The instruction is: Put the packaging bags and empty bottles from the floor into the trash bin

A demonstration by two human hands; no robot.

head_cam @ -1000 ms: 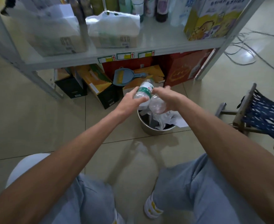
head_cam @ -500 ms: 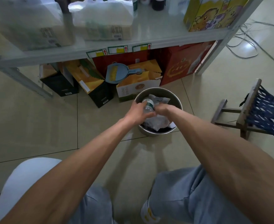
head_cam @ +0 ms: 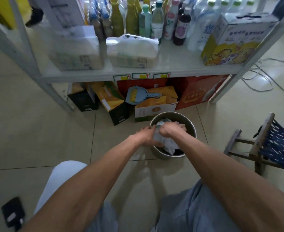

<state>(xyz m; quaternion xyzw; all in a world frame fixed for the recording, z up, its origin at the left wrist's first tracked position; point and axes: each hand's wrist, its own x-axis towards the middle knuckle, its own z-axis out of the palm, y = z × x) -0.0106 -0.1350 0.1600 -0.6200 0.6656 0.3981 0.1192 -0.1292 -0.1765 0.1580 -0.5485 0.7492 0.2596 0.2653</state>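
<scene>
We crouch over a tiled floor point(head_cam: 37, 131), both forearms reaching into the metal trash bin point(head_cam: 190, 126). Our left hand point(head_cam: 145, 135) curls its fingers around the side of an empty bottle point(head_cam: 158, 129), while our right hand point(head_cam: 170, 129) presses down, closed over the bottle's top and the crumpled packaging bags point(head_cam: 170, 147) beneath. We appear to be at the depositing step: next, both hands should let go and withdraw. Beyond the bin, boxes sit under a stocked shelf point(head_cam: 138, 74).
</scene>
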